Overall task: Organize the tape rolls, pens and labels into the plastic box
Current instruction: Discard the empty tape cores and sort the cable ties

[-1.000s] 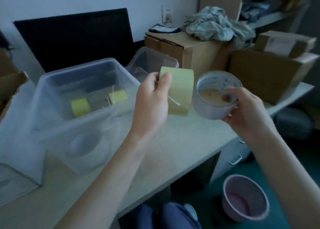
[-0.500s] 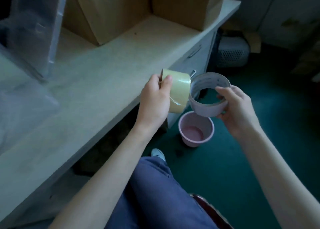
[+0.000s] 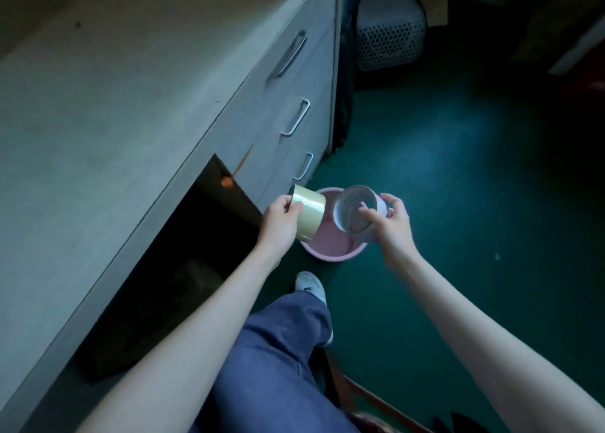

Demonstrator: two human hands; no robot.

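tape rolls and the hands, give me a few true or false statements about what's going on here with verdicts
1. The left hand grips the yellow roll. True.
2. The right hand holds nothing. False: it holds the white roll, fingers inside the core.
3. Both rolls are over the pink tub on the floor. True.
4. The plastic box is in view beside the hands. False: no plastic box shows here.
5. The desk has three drawer handles on its front. True.
6. The white roll lies on the desk. False: it is held in the air.
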